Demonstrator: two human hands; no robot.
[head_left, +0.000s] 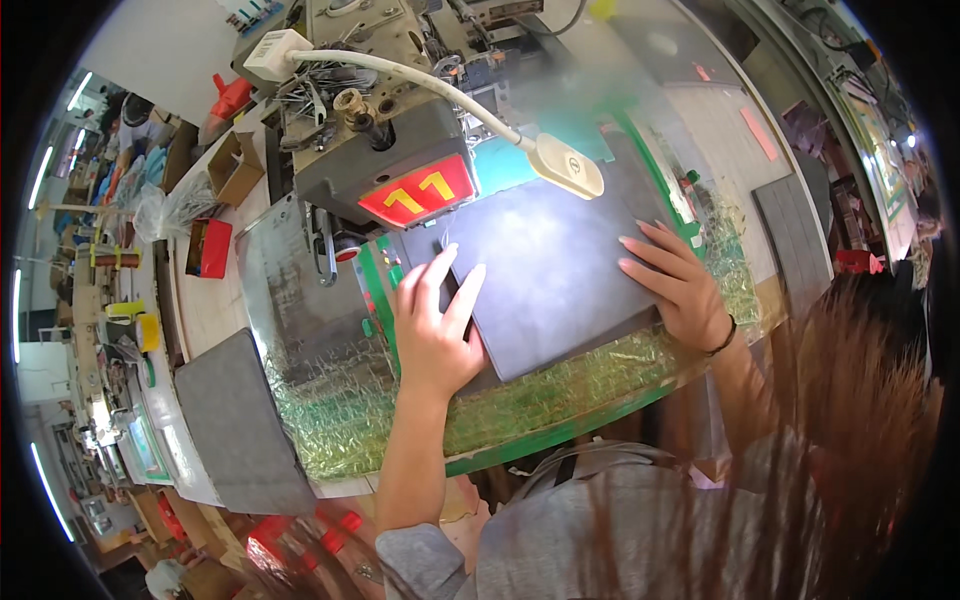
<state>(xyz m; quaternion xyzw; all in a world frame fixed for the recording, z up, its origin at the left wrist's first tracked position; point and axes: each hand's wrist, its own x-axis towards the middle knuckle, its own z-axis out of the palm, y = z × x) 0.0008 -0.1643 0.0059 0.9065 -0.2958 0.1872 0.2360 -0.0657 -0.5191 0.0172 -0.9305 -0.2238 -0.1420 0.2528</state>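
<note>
Step in hand, as I read it: feeding a flat dark grey rectangular fabric panel (545, 285) under the head of the grey industrial sewing machine (385, 150).

Panel lies flat on the worktop (560, 425), far-left corner up by the needle area below the red label plate w/ yellow digits (418, 190); can't see the needle itself.

Hands:
- left hand (435, 325): open, fingers spread & flat, pressing the panel's left edge. No grip, just downward pressure.
- right hand (680, 285): open, fingers extended, flat on the panel's right edge; dark band on the wrist. Nothing pinched.

To do it well (judgement):
- keep both palms flat, even pressure L/R so the panel doesn't skew
- keep left fingertips clear of the needle zone; they're near it
- guide, don't push
- the white gooseneck lamp (565, 165) hangs over the panel's far edge, so watch the glare

Counts:
- hands: 2
- panel under hands: 1
- other grey pads/panels: 2, i.e. grey padded piece (240, 420) lower left, ribbed grey piece (795, 235) right
- machine: 1, lamp: 1
- red box (210, 248): 1
- cardboard box (238, 165): 1
- green-yellow thread/fibre scrap (345, 415) along the worktop's near edge: too many to count
</note>
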